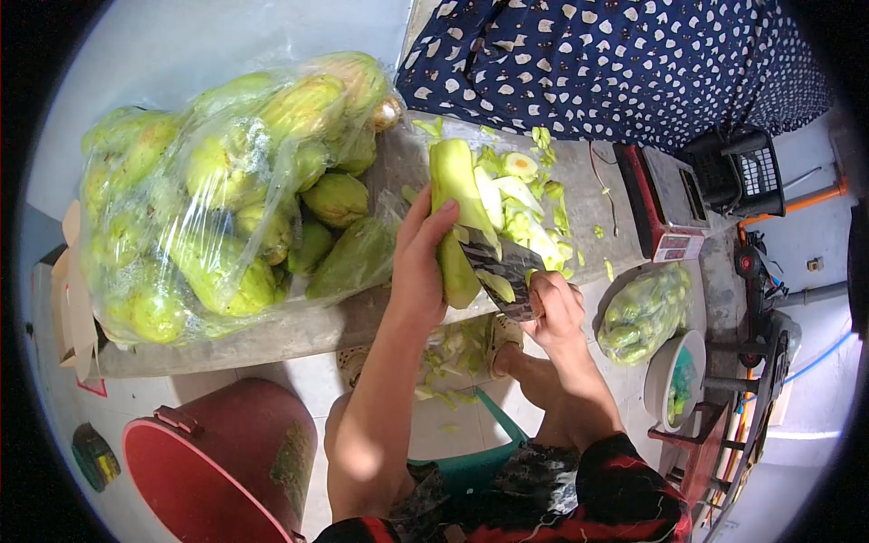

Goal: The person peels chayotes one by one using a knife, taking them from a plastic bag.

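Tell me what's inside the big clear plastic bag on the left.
Large green fruits, some yellowish, fill the clear plastic bag. Anything beneath the top layer is covered from view.

Coming in over a grey bench [579, 170], weighed down on the left!
Bearing a bulging clear bag [199, 195] of green fruit [335, 201] at that end; strewn past the middle with peelings [536, 222], including a round pale slice [520, 165]; then, moving right, trailing a thin cable [615, 204] just beside a red scale [641, 201]. And down to the tiled floor [154, 394]: holding up a red bucket [272, 421] at left, more peelings between two clogs [498, 337], and another bag [647, 312], green-filled, at right.
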Tool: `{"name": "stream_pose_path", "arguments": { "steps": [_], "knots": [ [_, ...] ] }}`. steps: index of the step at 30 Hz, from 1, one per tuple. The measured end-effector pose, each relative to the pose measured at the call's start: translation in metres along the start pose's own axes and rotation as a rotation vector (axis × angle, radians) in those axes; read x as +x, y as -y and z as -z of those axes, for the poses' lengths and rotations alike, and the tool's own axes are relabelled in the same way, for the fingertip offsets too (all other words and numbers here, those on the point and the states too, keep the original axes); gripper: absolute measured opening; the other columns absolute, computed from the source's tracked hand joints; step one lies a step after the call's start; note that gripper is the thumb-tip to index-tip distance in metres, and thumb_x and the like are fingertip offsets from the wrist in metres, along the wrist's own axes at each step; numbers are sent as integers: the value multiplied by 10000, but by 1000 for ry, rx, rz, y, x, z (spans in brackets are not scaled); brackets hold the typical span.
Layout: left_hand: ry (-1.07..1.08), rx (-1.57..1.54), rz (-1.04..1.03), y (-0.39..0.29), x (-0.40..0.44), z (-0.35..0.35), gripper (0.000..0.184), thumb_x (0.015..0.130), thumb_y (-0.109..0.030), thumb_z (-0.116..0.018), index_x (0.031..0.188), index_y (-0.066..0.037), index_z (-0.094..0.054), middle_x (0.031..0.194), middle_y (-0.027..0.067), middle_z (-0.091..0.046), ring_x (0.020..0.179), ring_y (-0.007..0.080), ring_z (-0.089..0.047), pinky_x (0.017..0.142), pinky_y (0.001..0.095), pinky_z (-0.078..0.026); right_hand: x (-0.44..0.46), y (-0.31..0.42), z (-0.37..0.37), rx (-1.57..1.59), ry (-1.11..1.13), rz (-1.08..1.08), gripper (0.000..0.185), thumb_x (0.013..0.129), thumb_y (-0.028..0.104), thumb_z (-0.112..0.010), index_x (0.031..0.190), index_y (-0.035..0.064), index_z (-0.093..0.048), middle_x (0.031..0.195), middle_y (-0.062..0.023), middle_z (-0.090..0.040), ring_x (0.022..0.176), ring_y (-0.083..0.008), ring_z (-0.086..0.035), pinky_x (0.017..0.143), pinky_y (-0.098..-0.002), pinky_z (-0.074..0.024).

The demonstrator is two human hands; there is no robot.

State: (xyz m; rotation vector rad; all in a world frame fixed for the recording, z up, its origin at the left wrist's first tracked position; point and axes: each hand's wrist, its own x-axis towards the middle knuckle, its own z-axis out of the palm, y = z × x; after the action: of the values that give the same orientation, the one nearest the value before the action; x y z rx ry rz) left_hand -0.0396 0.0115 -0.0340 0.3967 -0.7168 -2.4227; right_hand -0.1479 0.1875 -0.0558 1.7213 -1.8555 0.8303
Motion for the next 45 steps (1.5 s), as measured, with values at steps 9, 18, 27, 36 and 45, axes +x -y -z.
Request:
{"name": "stream_pose_path", "arguments": {
  "steps": [9,18,27,36,45],
  "knots": [
    [-56,-12,-2,-8,-3,-3,426,936,-238,-504,1317,-53,-456,1045,128,-646,937,223,-649,820,356,-535,4,8,3,32,27,-72,210,673,2,-632,872,-26,-571,802,-136,-587,575,-288,-586,508,-375,-489],
    [-47,-10,53,-5,-8,-9,507,923,-205,-490,1393,-40,-400,1215,127,-587,1065,224,-607,917,353,-500,-2,-8,-1,-64,41,-113,293,702,124,-742,919,0,-590,748,-103,-577,556,-246,-557,478,-303,-429],
    [36,-108,101,1,-2,1,443,937,-255,-497,1334,-61,-464,1106,133,-640,985,255,-643,868,390,-521,-1,-4,0,56,-32,-16,259,702,85,-710,898,-27,-582,785,-133,-597,569,-257,-574,498,-337,-464],
    [-13,-163,201,-1,-9,-11,404,937,-255,-504,1284,-47,-502,1116,89,-629,996,207,-630,870,346,-512,2,-8,-5,-56,-27,-103,259,632,-55,-649,870,-18,-556,806,-138,-586,577,-287,-587,498,-364,-488],
    [21,-174,256,0,-11,-14,422,931,-240,-499,1300,-38,-477,1127,78,-607,1005,171,-614,860,324,-508,1,-17,-3,1,-37,-66,276,615,-30,-651,875,-14,-560,816,-135,-581,558,-280,-571,490,-357,-475]
  ]
}}
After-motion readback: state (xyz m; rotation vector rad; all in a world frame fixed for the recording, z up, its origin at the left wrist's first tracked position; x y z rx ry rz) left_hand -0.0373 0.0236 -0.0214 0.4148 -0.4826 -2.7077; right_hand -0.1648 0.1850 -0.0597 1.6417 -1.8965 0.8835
